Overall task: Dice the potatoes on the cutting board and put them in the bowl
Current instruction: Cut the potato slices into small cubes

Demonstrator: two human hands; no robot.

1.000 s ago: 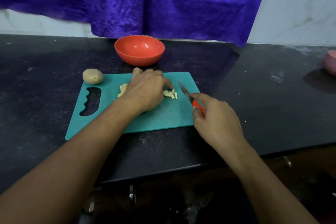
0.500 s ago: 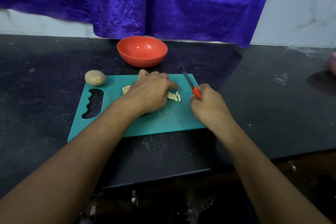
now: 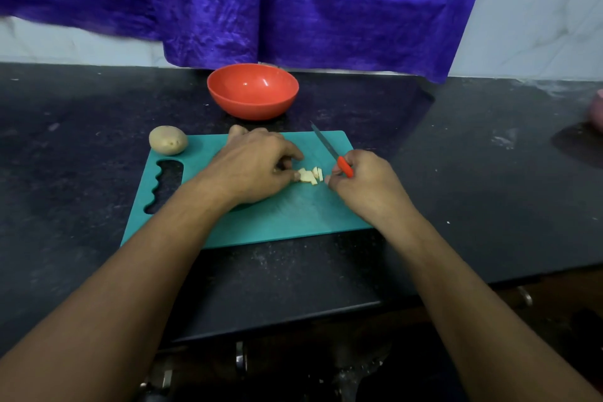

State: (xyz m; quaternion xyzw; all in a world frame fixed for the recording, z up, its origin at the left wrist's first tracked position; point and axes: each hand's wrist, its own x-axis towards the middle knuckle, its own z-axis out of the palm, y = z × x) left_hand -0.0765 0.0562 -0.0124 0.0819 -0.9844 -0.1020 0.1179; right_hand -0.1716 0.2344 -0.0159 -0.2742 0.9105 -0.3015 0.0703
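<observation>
While the black countertop [image 3: 456, 173] carries everything, the teal cutting board [image 3: 293, 215] is the place to reckon from. A purple cloth [image 3: 293, 3] hangs well beyond the board's far edge. The red bowl [image 3: 253, 108] stands just past that far edge, near its middle, apart from the board, and nothing shows inside it.

The left hand [image 3: 251, 170] lies palm down over the middle of the board, with its fingers curled and the thumb and fingertips pinching the near end of the potato strips [image 3: 310, 175]. Whatever else sits under that palm is hidden. The right hand [image 3: 365, 183] is over the right part of the board and is closed around the red handle of the knife [image 3: 329, 150]. A whole potato [image 3: 168, 139], not yet peeled or cut, rests on the board's far left corner.

The knife's blade slants away and leftward from the handle, and its tip reaches past the board's far edge. The strips, a small pale cluster at the board's centre, lie in the gap between the two hands, just left of the right hand's knuckles. The cluster stretches left to right out from the left fingertips, so the blade would probably need to drop crosswise onto its free right end. The knife hand is the nearer one to that end.
</observation>
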